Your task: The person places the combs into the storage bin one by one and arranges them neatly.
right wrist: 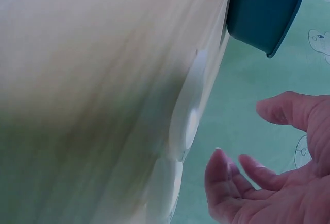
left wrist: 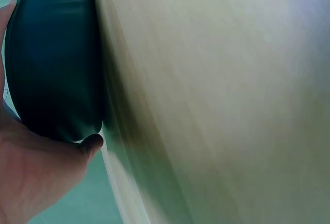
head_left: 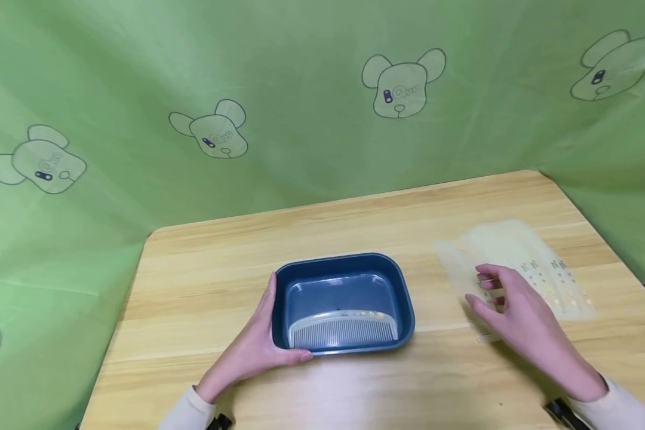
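Observation:
A dark blue rectangular plastic basin sits on the table, its open side up. My left hand grips its left end, the thumb along the near side and the fingers round the far-left wall; the left wrist view shows the thumb against the basin's side. Inside, a pale translucent comb leans along the near wall, teeth downward. At the right, my right hand hovers over several pale translucent combs with small printed marks. Its fingers are loosely bent, with nothing between them and the thumb.
The light wood-grain table extends around the basin, with rounded back corners. Green cloth printed with cartoon bear heads hangs behind it and at both sides. Dark straps show at the wrists.

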Tool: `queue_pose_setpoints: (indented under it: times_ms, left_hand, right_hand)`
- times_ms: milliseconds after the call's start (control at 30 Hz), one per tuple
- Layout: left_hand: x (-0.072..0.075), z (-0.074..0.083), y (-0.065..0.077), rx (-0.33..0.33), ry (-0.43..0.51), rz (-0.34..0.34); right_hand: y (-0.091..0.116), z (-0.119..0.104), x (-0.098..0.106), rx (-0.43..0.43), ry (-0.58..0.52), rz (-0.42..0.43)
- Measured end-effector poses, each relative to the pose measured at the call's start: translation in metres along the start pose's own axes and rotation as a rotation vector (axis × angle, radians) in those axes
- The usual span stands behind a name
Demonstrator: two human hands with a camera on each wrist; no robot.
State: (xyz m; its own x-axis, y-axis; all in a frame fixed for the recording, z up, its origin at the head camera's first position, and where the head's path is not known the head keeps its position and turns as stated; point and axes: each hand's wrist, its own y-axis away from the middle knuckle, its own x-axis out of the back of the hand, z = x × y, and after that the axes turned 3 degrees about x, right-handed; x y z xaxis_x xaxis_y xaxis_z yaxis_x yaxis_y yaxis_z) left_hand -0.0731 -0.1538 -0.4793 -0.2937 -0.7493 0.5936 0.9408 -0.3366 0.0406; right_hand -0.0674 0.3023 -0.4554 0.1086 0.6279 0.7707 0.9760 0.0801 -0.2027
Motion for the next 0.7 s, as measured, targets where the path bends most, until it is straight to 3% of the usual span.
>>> queue_pose_setpoints:
  times_ms: [700]
  left_hand:
    - [0.000, 0.000, 0.000, 0.005, -0.021, -0.004]
  right_hand:
    - [-0.002, 0.012, -0.003, -0.048, 0.119, -0.154]
